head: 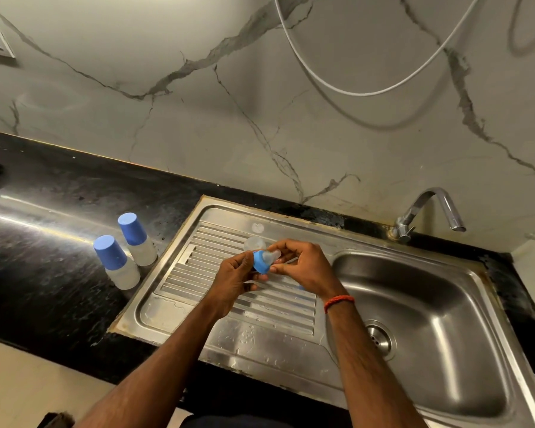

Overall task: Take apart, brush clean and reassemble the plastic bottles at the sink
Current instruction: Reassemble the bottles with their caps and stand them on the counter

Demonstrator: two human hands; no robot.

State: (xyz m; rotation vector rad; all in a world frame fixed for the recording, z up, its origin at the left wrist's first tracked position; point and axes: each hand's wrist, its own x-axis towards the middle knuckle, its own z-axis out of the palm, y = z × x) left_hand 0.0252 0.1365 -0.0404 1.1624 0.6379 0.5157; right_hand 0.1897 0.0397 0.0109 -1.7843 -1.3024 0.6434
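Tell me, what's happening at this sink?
A person is working on a baby bottle part over the ribbed draining board of a steel sink. The left hand holds a blue collar, while the right hand pinches the clear teat sticking out of it. Whether the teat is being pulled out or pushed in is unclear. Two capped bottles stand on the dark counter to the left. The tap is not running.
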